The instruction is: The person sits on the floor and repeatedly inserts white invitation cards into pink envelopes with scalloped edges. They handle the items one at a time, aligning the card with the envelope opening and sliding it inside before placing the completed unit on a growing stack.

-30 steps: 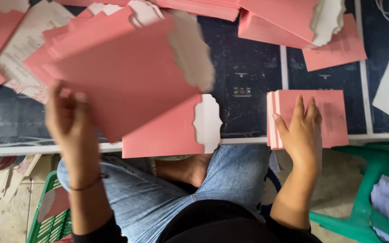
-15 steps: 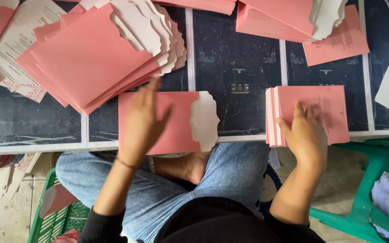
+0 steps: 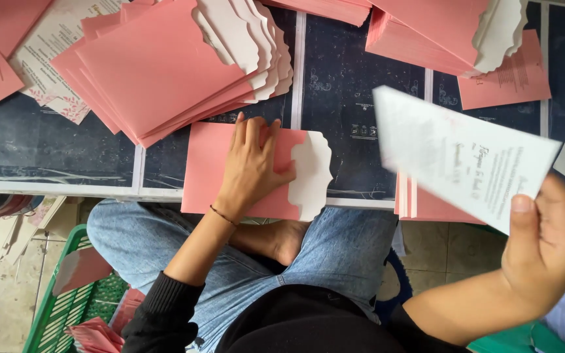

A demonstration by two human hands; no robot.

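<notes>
Pink envelope [image 3: 207, 171] half hidden under left hand [image 3: 251, 163].

Pink envelope [image 3: 207, 167] w/ white scalloped flap open to the right, lying flat at table's near edge. White printed card [image 3: 459, 157], tilted, blurred, raised above the pink stack [image 3: 426, 206].

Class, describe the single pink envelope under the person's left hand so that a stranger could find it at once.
Start at the dark table and follow its near edge, above the person's knees. The pink envelope lies alone there, flat under the left hand. Unlike the fanned pink stack behind it, it is single, its white scalloped flap pointing right.
</notes>
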